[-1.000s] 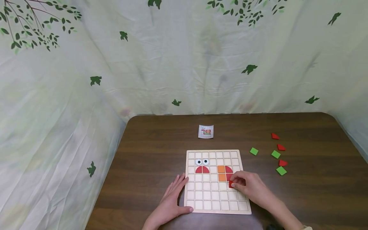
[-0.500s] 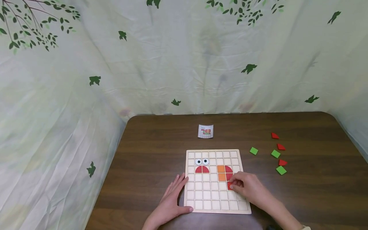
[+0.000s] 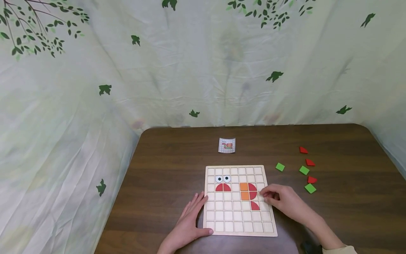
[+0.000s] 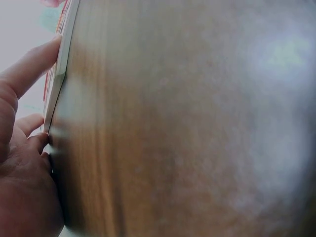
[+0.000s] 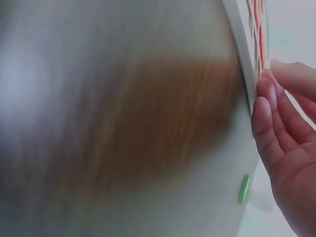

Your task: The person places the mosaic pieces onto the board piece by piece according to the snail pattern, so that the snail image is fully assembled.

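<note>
A pale wooden grid board [image 3: 227, 216] lies on the table. My left hand [image 3: 188, 225] rests along its left side with straight fingers, the thumb [image 4: 34, 64] at the near corner. Over the board's right edge is my right hand [image 3: 283, 201], fingers loosely bent and nothing between them. Just left of it, a red quarter-circle tile [image 3: 255, 205] sits in a square. Above that tile, two more red quarter-circles [image 3: 252, 195] adjoin two orange square tiles [image 3: 243, 186]. Further left, two eye tiles [image 3: 219, 179] sit above a red pair [image 3: 219, 187].
Right of the board lie several loose tiles: green squares [image 3: 304, 170] and red quarter-circles [image 3: 303, 150]. A small picture card [image 3: 227, 145] with a coloured grid design lies beyond the board. A leaf-printed white curtain [image 3: 203, 70] hangs behind the brown table [image 3: 171, 158].
My right hand has let go of the red quarter-circle tile, which now sits in its square, and has drawn back to the right. The left hand has stayed put.
</note>
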Available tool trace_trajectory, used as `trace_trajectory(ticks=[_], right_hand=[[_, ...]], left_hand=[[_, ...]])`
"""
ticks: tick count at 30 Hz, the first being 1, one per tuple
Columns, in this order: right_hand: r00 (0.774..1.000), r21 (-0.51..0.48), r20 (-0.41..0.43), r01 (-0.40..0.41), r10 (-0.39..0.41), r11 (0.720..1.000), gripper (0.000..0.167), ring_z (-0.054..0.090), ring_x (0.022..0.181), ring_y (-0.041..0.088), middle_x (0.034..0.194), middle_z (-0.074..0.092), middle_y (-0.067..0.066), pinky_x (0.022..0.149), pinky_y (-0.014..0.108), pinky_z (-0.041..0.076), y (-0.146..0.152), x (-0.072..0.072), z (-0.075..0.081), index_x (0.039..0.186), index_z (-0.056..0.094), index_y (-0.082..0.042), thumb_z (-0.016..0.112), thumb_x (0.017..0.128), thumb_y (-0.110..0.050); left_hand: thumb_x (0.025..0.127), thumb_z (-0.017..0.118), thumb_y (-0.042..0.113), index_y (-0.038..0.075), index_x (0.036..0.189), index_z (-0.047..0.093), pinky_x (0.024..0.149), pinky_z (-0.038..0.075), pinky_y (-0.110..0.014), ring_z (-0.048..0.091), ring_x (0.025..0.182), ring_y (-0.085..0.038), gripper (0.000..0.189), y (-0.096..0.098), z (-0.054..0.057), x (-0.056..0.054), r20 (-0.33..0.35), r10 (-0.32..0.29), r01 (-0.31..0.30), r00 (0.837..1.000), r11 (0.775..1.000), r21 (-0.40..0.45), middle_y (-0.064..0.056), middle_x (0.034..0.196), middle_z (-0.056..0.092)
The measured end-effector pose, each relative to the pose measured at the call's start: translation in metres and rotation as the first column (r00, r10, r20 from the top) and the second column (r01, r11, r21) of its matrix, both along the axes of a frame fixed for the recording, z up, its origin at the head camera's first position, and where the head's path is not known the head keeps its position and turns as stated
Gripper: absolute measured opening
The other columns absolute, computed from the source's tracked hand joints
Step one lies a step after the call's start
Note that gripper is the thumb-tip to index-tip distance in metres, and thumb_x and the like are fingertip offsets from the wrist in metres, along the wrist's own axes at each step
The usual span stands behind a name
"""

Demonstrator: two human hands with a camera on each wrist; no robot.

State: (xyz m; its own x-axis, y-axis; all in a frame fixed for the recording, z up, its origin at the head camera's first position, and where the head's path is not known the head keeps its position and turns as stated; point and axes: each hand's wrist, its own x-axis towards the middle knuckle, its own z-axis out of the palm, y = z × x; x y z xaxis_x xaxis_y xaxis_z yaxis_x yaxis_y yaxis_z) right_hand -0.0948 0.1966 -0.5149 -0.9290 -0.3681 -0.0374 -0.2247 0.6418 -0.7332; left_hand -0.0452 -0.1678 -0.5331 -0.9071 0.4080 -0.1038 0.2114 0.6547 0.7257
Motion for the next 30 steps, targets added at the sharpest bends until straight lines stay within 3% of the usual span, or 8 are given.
trace_trajectory(ticks=[4, 8, 12, 18, 25, 30], right_hand=[[0.996, 0.036, -0.057, 0.071, -0.068, 0.997, 0.024, 0.057, 0.077, 0.008, 0.094, 0.067, -0.011, 0.067, 0.025, 0.052, 0.013, -0.009, -0.001, 0.103, 0.073, -0.022, 0.076, 0.085, -0.007], [0.983, 0.052, -0.135, 0.13, -0.122, 0.99, 0.029, 0.062, 0.089, 0.015, 0.106, 0.068, -0.004, 0.075, 0.035, 0.055, 0.026, -0.02, -0.001, 0.109, 0.073, -0.019, 0.074, 0.086, -0.002], [0.977, 0.048, -0.185, 0.116, -0.105, 0.992, 0.032, 0.062, 0.103, 0.026, 0.111, 0.068, 0.002, 0.083, 0.047, 0.053, 0.037, -0.031, 0.001, 0.112, 0.072, -0.015, 0.07, 0.086, 0.004], [0.975, 0.05, -0.221, 0.047, -0.035, 0.998, 0.036, 0.056, 0.117, 0.035, 0.122, 0.065, 0.01, 0.089, 0.054, 0.049, 0.048, -0.051, -0.001, 0.116, 0.07, -0.01, 0.063, 0.088, 0.011], [0.977, 0.105, -0.211, 0.039, -0.016, 0.994, 0.045, 0.053, 0.116, 0.04, 0.125, 0.063, 0.017, 0.089, 0.059, 0.047, 0.056, -0.066, 0.0, 0.122, 0.067, -0.005, 0.056, 0.086, 0.018], [0.977, 0.115, -0.202, 0.084, -0.06, 0.99, 0.039, 0.058, 0.111, 0.038, 0.124, 0.062, 0.017, 0.086, 0.056, 0.05, 0.057, -0.069, -0.001, 0.12, 0.068, -0.005, 0.062, 0.086, 0.013]], left_hand=[[0.073, 0.085, 0.038, 0.015, 0.153, 0.035, 0.114, 0.01, -0.054, 0.009, 0.15, -0.024, 0.097, -0.001, 0.001, 0.0, 0.002, 0.001, -0.001, 1.0, 1.0, -0.001, 0.0, 0.162, 0.021], [0.073, 0.084, 0.038, 0.017, 0.153, 0.035, 0.114, 0.01, -0.053, 0.009, 0.15, -0.023, 0.097, -0.001, -0.001, -0.001, -0.005, -0.002, 0.002, 1.0, 1.0, -0.003, 0.001, 0.162, 0.02], [0.073, 0.084, 0.038, 0.017, 0.153, 0.035, 0.114, 0.011, -0.054, 0.011, 0.149, -0.025, 0.096, -0.001, -0.002, -0.001, -0.02, -0.007, 0.007, 1.0, 1.0, 0.007, 0.001, 0.162, 0.021], [0.073, 0.084, 0.038, 0.016, 0.153, 0.036, 0.114, 0.012, -0.055, 0.012, 0.149, -0.026, 0.095, -0.002, -0.001, 0.0, -0.021, -0.006, 0.006, 1.0, 1.0, 0.018, 0.0, 0.162, 0.022], [0.073, 0.084, 0.038, 0.016, 0.152, 0.036, 0.115, 0.011, -0.054, 0.011, 0.149, -0.025, 0.095, -0.002, -0.002, 0.001, -0.012, -0.009, 0.009, 1.0, 1.0, 0.012, 0.0, 0.162, 0.021], [0.073, 0.085, 0.036, 0.017, 0.153, 0.035, 0.115, 0.009, -0.049, 0.009, 0.15, -0.023, 0.097, -0.002, -0.002, 0.0, -0.003, -0.007, 0.007, 1.0, 1.0, 0.012, 0.001, 0.163, 0.019]])
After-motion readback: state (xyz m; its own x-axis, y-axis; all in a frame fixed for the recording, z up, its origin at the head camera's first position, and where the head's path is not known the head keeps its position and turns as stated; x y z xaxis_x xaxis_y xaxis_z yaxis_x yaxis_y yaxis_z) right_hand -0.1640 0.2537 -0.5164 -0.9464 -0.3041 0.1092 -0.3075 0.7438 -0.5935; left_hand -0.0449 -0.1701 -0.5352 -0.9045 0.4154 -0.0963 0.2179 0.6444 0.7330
